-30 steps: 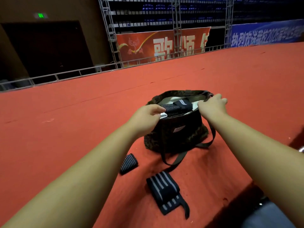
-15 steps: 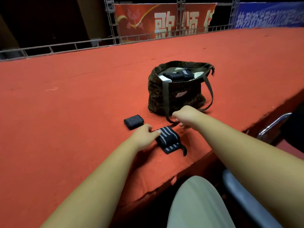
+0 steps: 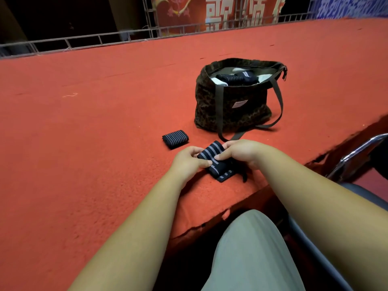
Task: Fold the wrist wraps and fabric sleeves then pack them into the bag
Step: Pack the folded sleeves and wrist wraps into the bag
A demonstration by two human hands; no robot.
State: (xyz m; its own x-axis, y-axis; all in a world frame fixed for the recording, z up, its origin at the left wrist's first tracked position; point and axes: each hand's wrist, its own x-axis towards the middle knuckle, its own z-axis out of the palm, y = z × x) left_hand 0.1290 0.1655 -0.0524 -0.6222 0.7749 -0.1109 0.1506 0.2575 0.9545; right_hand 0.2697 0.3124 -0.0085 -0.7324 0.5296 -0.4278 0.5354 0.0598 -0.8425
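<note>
A black wrist wrap with grey stripes (image 3: 216,162) lies near the front edge of the red carpeted platform (image 3: 94,133), its strap end loose toward me. My left hand (image 3: 189,162) pinches its left side and my right hand (image 3: 239,153) pinches its right side. A second striped wrap (image 3: 175,139), folded, lies just beyond on the left. The dark leopard-print bag (image 3: 233,110) stands open behind them, with a black striped wrap (image 3: 237,78) and white fabric inside.
The bag's long strap (image 3: 279,106) loops onto the carpet to its right. The platform edge (image 3: 210,221) runs just in front of my knee. A chair's metal frame (image 3: 357,156) sits at the right. A metal railing (image 3: 84,42) and banners stand at the back.
Both hands left the bag's mouth and came down to the unfolded wrap near the edge. They now pinch it from both sides. The camera tilted downward.
</note>
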